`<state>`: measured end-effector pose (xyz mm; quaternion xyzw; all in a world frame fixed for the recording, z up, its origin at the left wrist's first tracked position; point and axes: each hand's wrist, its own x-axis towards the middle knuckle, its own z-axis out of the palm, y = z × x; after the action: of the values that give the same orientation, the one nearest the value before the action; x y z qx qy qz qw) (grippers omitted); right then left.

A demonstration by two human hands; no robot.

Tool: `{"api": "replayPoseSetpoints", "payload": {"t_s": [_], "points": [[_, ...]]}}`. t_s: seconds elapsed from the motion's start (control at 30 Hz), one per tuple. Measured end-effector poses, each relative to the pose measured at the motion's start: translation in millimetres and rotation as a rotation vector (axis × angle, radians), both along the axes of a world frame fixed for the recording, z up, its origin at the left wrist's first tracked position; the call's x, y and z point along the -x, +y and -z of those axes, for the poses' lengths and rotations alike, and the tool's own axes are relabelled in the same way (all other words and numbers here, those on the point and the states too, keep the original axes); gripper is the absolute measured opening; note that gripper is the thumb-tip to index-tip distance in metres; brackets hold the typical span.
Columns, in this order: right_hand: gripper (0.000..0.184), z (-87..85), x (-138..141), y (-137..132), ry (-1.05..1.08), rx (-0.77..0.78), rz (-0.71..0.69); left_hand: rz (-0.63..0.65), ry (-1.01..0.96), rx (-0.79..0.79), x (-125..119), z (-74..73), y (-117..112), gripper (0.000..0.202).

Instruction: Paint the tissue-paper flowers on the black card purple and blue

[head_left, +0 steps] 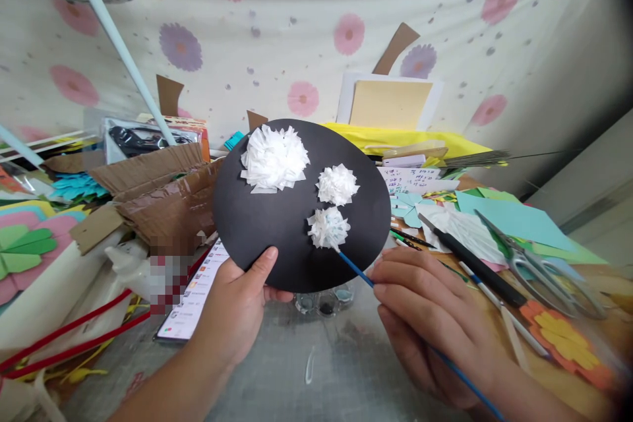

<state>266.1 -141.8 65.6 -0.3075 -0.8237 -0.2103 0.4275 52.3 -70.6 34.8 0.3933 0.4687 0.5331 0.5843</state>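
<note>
My left hand [242,297] grips the lower left edge of a round black card [291,231], thumb on the front and fingers behind. Three white ruffled paper flowers sit on the card: a large flower [275,157] at the upper left, a small flower [337,184] to its right, and another small flower [327,227] below that, faintly tinted blue. Pinched in my right hand [430,316] is a thin blue paintbrush [353,266], its tip touching the lower small flower. Small paint pots [325,304] show partly beneath the card.
Scissors [539,270], a black-handled knife [475,260] and an orange paper flower [564,336] lie at right. On the left are a cardboard box [158,198], a phone [185,303], a white glue bottle [133,270] and red strips. A grey mat [277,369] covers the table.
</note>
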Motion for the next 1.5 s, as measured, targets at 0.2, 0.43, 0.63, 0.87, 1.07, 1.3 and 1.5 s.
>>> {"api": "replayPoseSetpoints", "payload": {"t_s": [0.2, 0.43, 0.63, 0.87, 1.07, 1.3, 1.5], "points": [[0.021, -0.6, 0, -1, 0.026, 0.017, 0.028, 0.001, 0.001, 0.002, 0, 1.0, 0, 0.037], [0.02, -0.4, 0, -3, 0.044, 0.012, 0.022, -0.001, -0.012, 0.003, 0, 2.1, 0, 0.039], [0.02, 3.3, 4, -2, 0.013, 0.029, 0.005, -0.001, 0.008, 0.007, 0, 2.7, 2, 0.046], [0.019, 2.3, 4, -3, 0.005, 0.021, -0.012, 0.012, 0.015, 0.004, 1, 3.4, 2, 0.042], [0.023, 1.4, -1, 1, 0.145, 0.03, -0.02, 0.007, -0.047, 0.03, 1, 1.5, 2, 0.045], [0.028, 14.4, -6, 6, 0.455, 0.144, -0.055, 0.007, -0.098, 0.037, 0, -0.2, 1, 0.052], [0.024, 25.7, -7, 16, 0.733, 0.161, -0.087, 0.003, -0.125, 0.051, -1, -2.2, 1, 0.053]]}}
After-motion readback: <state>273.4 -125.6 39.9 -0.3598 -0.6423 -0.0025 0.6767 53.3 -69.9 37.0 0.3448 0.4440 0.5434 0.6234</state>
